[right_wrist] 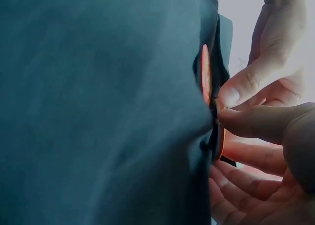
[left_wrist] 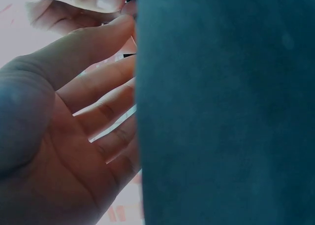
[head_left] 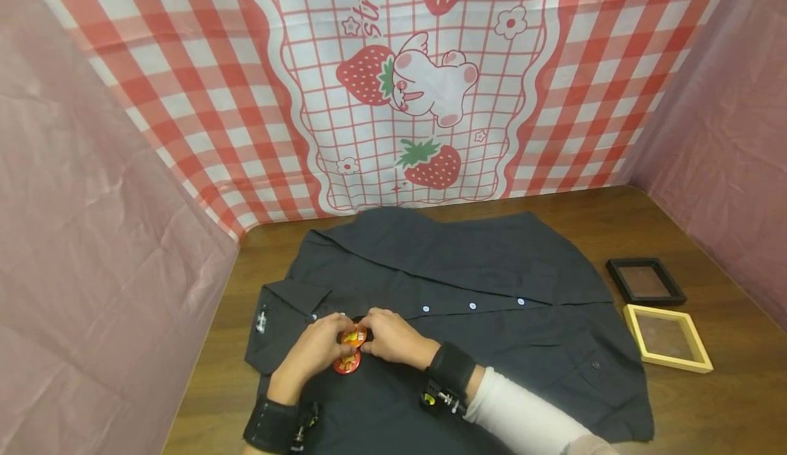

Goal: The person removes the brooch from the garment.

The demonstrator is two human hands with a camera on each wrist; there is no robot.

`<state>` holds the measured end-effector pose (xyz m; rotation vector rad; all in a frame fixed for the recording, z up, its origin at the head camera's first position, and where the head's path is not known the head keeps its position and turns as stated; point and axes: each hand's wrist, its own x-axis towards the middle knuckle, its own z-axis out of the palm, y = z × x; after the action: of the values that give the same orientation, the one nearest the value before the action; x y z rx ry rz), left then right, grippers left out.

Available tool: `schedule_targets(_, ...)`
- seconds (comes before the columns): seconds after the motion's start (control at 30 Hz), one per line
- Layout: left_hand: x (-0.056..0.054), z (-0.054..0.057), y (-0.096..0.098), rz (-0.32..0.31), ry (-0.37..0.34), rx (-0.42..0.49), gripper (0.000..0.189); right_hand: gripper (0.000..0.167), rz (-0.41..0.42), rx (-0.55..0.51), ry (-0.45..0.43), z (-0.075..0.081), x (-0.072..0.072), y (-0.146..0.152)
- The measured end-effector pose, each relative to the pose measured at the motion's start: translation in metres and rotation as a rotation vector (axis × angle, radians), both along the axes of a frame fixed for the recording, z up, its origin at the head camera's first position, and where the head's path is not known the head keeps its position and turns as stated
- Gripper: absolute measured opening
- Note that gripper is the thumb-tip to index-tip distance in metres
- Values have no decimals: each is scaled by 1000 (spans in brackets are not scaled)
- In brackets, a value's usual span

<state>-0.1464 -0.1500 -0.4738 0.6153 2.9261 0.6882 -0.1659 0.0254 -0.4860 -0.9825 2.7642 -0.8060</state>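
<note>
A dark button-up shirt (head_left: 467,257) lies spread on the table, its collar to the left. Two round pin badges sit on its chest below the button line. The upper one, an orange badge (head_left: 354,336), is pinched by my left hand (head_left: 316,349) at its left edge and by my right hand (head_left: 393,337) at its right edge. Just below and overlapping it is a red badge (head_left: 347,362), seen edge-on in the right wrist view. There, the thumbs of both hands meet at the orange badge's edge (right_wrist: 222,141). Dark cloth hides much of both wrist views.
To the right of the shirt lie a black square frame (head_left: 645,281) and a pale yellow frame (head_left: 668,339), near each other on the wooden table (head_left: 682,400). A strawberry-patterned checked cloth (head_left: 541,127) hangs behind, with pink cloth (head_left: 111,236) at both sides.
</note>
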Motion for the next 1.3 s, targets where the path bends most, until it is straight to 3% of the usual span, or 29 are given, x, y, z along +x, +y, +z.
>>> schedule_targets(0.23,1,0,0,13,-29,6,30,23,-17,-20,-4,-3,-2,-1)
schedule_targets(0.6,-3,1,2,56,-19,9,28,19,-23,-46,-11,-2,-7,-1)
schedule_targets(0.83,-6,5,0,89,-138,8,27,22,-24,-39,-32,-2,-9,-3)
schedule_targets(1.3,-5,3,-2,35,-112,40,26,21,-25,-36,-62,-2,-10,-2)
